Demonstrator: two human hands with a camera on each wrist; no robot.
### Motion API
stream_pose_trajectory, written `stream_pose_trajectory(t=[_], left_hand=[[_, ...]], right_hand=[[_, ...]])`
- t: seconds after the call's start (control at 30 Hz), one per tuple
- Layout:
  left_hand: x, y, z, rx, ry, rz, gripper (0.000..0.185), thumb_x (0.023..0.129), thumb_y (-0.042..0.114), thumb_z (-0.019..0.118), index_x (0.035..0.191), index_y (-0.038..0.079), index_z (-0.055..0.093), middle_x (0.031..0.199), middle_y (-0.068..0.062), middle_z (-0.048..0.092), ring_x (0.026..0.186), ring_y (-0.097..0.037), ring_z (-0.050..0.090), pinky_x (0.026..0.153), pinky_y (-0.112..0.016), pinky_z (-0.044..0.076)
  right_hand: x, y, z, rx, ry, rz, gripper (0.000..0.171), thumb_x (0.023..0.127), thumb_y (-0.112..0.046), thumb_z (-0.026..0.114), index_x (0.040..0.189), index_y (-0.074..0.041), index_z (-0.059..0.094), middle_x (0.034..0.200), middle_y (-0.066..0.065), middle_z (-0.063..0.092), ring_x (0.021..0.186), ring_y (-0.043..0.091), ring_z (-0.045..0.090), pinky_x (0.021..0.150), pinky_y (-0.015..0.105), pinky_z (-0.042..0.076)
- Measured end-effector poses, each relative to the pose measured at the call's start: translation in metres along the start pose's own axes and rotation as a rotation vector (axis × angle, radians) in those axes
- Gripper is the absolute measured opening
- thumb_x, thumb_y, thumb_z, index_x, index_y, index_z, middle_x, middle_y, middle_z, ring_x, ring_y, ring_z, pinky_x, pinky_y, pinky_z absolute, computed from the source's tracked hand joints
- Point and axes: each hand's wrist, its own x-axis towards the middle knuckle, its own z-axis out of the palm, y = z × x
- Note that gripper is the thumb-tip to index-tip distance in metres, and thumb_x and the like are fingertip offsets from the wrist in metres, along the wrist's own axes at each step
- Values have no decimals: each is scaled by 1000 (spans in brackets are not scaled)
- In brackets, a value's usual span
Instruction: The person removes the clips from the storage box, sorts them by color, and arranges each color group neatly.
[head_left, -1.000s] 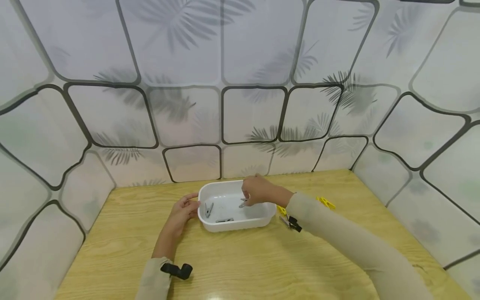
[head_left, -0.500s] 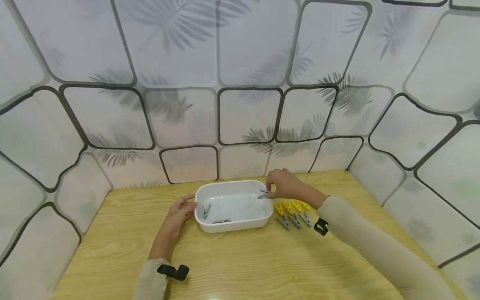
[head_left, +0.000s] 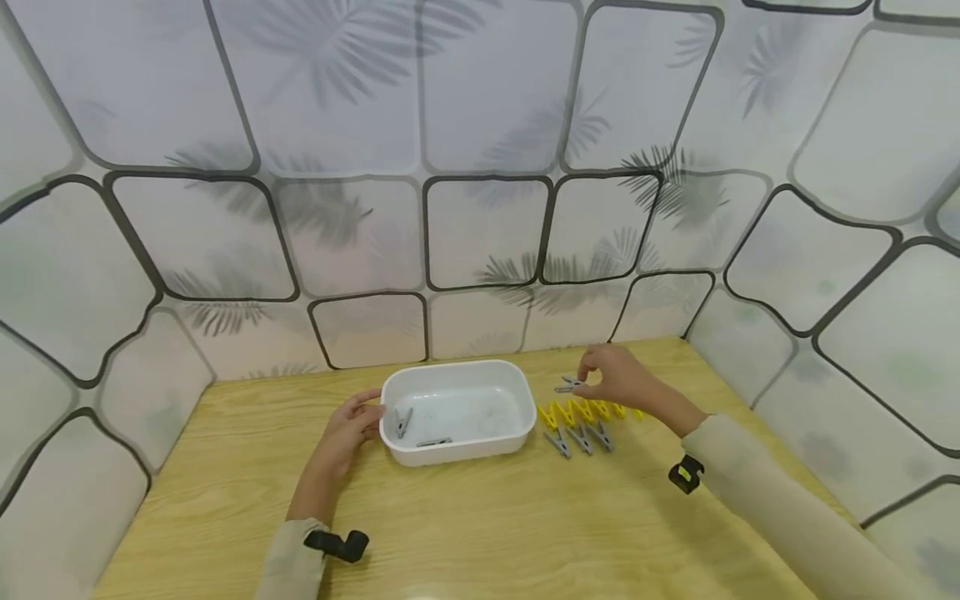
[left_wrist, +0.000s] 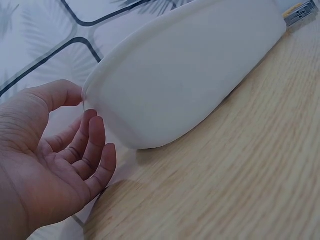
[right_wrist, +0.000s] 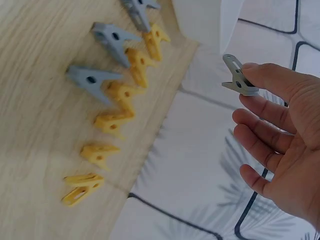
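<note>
My right hand (head_left: 585,385) hovers over the table to the right of a white plastic tub (head_left: 480,451) and pinches a grey clothespin (head_left: 566,387) between thumb and forefinger. The right wrist view shows that grey clothespin (right_wrist: 237,79) at the fingertips of my right hand (right_wrist: 251,86). Below it lie a row of yellow clothespins (head_left: 581,410) and three grey clothespins (head_left: 580,438). My left hand (head_left: 370,413) rests against the tub's left end, thumb at the rim, fingers relaxed (left_wrist: 95,137). Two grey clothespins (head_left: 403,422) lie inside the tub.
The wooden table (head_left: 487,525) is walled in on three sides by white panels with black lines and leaf shadows (head_left: 487,233). Black wrist mounts sit on the left sleeve (head_left: 337,544) and the right sleeve (head_left: 686,473).
My right hand lifted a grey clothespin out of the tub and carried it rightward over the rows of pegs on the table. The left hand stayed at the tub's left end.
</note>
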Motion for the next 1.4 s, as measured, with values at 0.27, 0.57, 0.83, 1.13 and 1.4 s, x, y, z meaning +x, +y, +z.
stream_pose_trajectory(t=[0.27,0.57,0.83,1.13,1.4], left_hand=[[-2,3,0,19,-6,-4,54,103,13,60,151,-1,41,98,6,63,85,-4,64,77,-18,54],[1,1,-3,31,-2,-15,53,103,16,60,151,1,41,99,6,63,86,-3,64,78,-18,55],[2,-1,-5,39,-7,-10,53,104,15,59,151,0,40,97,9,64,86,-2,63,78,-18,55],[-1,-2,-4,21,4,0,52,103,14,59,150,0,42,97,9,65,85,-3,65,78,-19,55],[-2,-1,-2,10,4,5,51,103,13,60,149,0,44,97,6,64,85,-4,65,78,-19,55]], right_hand=[[-31,21,1,-34,14,125,15,85,-22,83,77,-17,71,89,2,69,84,26,64,79,57,51],[-64,37,7,-57,35,169,16,83,-21,84,75,-14,71,87,5,70,77,25,65,61,35,49],[-84,48,18,-47,15,246,16,84,-23,82,78,-13,72,91,8,71,74,20,62,62,36,49],[-93,47,38,-22,18,281,18,84,-23,83,77,-14,69,90,5,69,78,18,60,69,42,53],[-92,40,46,-28,29,303,17,84,-22,83,78,-11,72,84,5,68,74,17,61,66,42,54]])
